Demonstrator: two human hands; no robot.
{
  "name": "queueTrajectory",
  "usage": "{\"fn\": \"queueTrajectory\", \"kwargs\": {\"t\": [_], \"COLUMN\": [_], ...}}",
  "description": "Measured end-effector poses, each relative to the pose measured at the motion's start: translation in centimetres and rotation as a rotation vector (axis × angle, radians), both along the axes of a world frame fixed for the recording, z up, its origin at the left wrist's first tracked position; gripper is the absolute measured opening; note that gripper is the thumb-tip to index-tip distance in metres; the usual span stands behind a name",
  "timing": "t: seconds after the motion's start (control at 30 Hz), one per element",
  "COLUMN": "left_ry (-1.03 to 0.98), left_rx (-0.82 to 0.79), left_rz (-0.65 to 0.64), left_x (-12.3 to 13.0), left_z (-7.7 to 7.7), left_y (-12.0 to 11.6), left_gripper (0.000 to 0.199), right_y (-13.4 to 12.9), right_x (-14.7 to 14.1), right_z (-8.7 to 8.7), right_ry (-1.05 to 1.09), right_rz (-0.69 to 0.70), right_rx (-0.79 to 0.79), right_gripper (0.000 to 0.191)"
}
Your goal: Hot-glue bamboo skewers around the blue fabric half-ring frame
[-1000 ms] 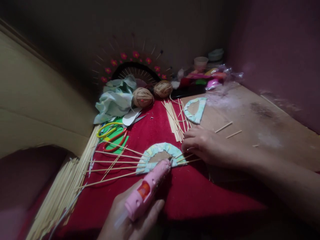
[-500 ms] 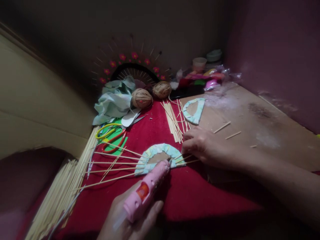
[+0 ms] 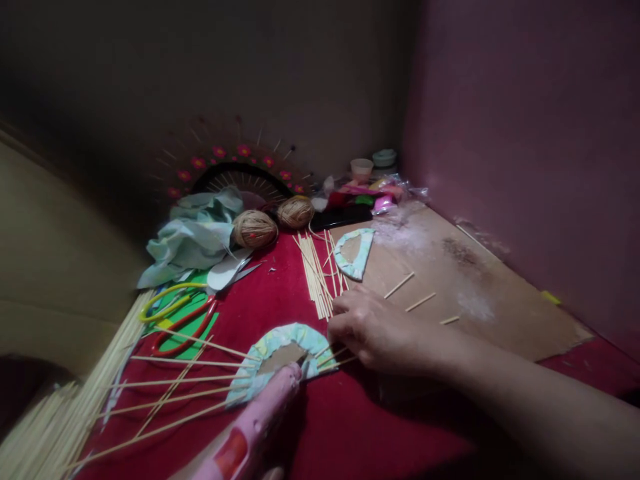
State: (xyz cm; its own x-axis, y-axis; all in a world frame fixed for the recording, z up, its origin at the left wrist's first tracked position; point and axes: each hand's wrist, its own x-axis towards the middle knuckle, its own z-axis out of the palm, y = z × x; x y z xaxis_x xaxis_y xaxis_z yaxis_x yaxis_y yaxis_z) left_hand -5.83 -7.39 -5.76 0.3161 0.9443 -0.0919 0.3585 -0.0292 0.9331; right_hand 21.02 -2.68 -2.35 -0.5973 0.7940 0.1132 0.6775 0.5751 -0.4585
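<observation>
Across the red cloth, five sticks fan left from one fabric-edged half-disc; the right hand, fingers nearly closed, seems to hold two more at its right end, probably steadying them. The left hand, mostly cropped, wraps one glue gun, nozzle angled there, apparently for aim. Two twine balls sit behind.

Glue gun and scissors mark a craft workspace.

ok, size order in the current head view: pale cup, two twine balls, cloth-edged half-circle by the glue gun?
1. Cloth-edged half-circle
2. Left twine ball and right twine ball: close; left may just be nearer, so unranked
3. Pale cup
</observation>
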Motion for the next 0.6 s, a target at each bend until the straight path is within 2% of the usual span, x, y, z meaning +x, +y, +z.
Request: {"fn": "queueTrajectory", "kwargs": {"t": [0.07, 0.17, 0.6], "left_ry": [0.044, 0.082, 0.066], "left_rx": [0.012, 0.031, -0.078], "left_rz": [0.041, 0.071, 0.086], "left_x": [-0.4, -0.5, 2.1], "left_z": [-0.9, -1.2, 1.1], "left_y": [0.5, 0.7, 1.0], "left_gripper": [0.028, 0.025, 0.031], "right_y": [-0.1, -0.1, -0.1], "right_x": [-0.1, -0.1, -0.1], "right_z": [0.3, 0.5, 0.2], "right_ry": [-0.013, -0.014, 0.028], "right_rz": [0.002, 0.006, -0.005], "right_rx": [-0.013, -0.018, -0.031], "right_gripper": [0.019, 0.019, 0.02]}}
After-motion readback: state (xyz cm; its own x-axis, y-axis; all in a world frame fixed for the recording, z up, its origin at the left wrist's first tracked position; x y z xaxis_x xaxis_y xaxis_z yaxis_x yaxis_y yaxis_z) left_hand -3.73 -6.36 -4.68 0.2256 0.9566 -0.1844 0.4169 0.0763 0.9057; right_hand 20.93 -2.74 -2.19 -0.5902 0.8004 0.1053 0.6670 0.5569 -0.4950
